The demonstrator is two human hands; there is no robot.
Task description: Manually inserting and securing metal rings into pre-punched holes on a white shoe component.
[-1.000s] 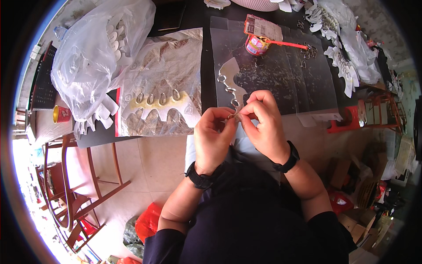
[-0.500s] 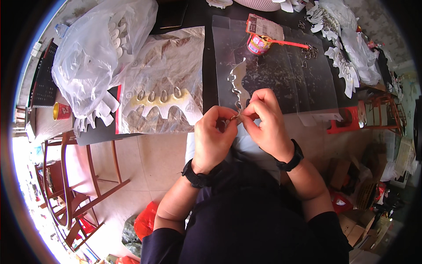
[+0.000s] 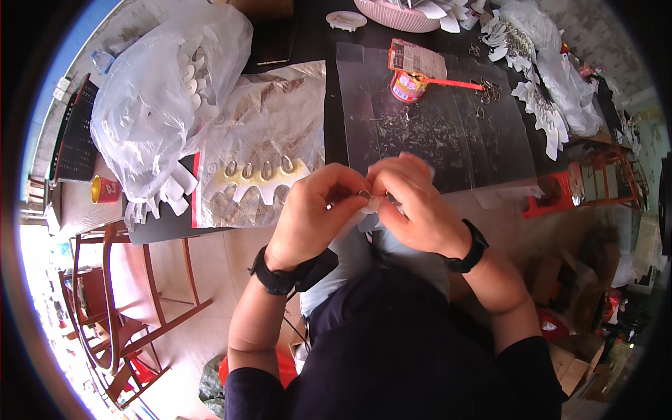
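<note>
My left hand [image 3: 315,213] is closed in a pinch on a small oval metal ring [image 3: 364,194], just past the table's near edge. My right hand [image 3: 416,206], slightly blurred, meets it fingertip to fingertip. Between its fingers is a pale white strip [image 3: 372,206], mostly hidden by the hands. To the left, a white scalloped strip [image 3: 241,190] with a yellowish band lies on a brown plastic sheet [image 3: 273,105]. Several oval metal rings [image 3: 266,169] sit in a row along that band.
A small tub [image 3: 407,87] with a red stick [image 3: 455,83] stands on a clear sheet [image 3: 448,157], near loose rings [image 3: 491,92]. A bag of white pieces [image 3: 143,119] is at left, a pink basket [image 3: 399,19] at the back, and wooden chairs [image 3: 150,280] below left.
Both hands have drawn nearer to me and a little left. The ringed white strip that stretched beyond my fingers no longer shows there. The whole view has shifted slightly.
</note>
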